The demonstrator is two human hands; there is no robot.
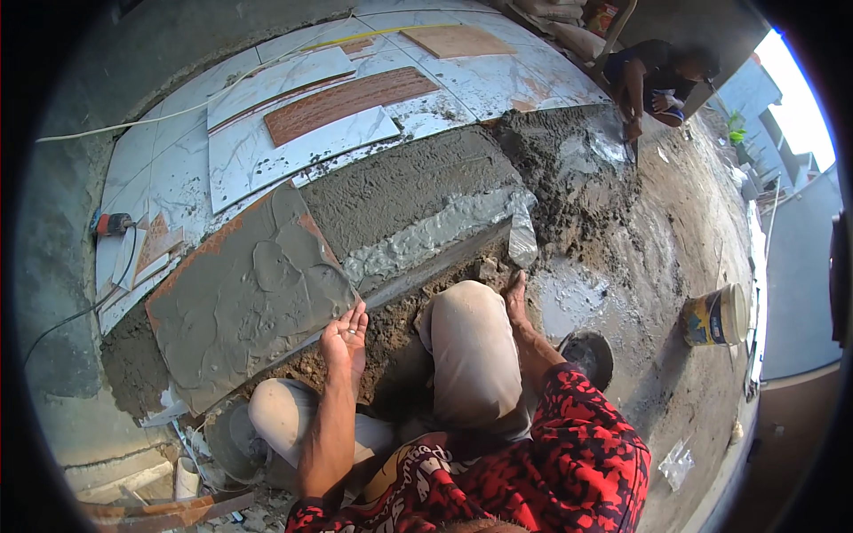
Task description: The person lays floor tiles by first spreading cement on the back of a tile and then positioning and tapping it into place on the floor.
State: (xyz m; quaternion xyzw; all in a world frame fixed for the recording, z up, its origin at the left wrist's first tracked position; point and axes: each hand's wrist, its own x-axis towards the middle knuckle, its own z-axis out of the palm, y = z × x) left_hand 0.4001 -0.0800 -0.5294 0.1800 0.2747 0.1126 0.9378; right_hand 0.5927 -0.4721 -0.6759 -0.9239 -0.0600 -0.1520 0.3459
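White marbled tiles (pixel 182 169) cover the wide raised floor, with rough ground (pixel 689 209) to the right, where another person (pixel 653 75) crouches. Along the floor's near edge runs a step with a grey mortar bed (pixel 391 200) on top. Next in size is the mortar-coated slab (pixel 258 284), lying at the left end of this step, its coated face up and reddish-brown edges showing. Its long axis runs from lower left to upper right, roughly in line with the step, with one corner pointing toward the wearer's knees. Smaller are a brown plank-like tile (pixel 351 105), a bucket (pixel 716 318) and a dark bowl (pixel 588 354). The left hand (pixel 345 342) is at the slab's near right corner, palm up, its grip loosely spread, pinching nothing visibly. The right hand (pixel 516 300) is just below a wet trowel-like blade (pixel 522 235); whether its grip closes on a handle I cannot tell. The step in hand seems to be handling the coated slab; the next move probably calls for a firm hold on its edges, keeping the mortar undisturbed.
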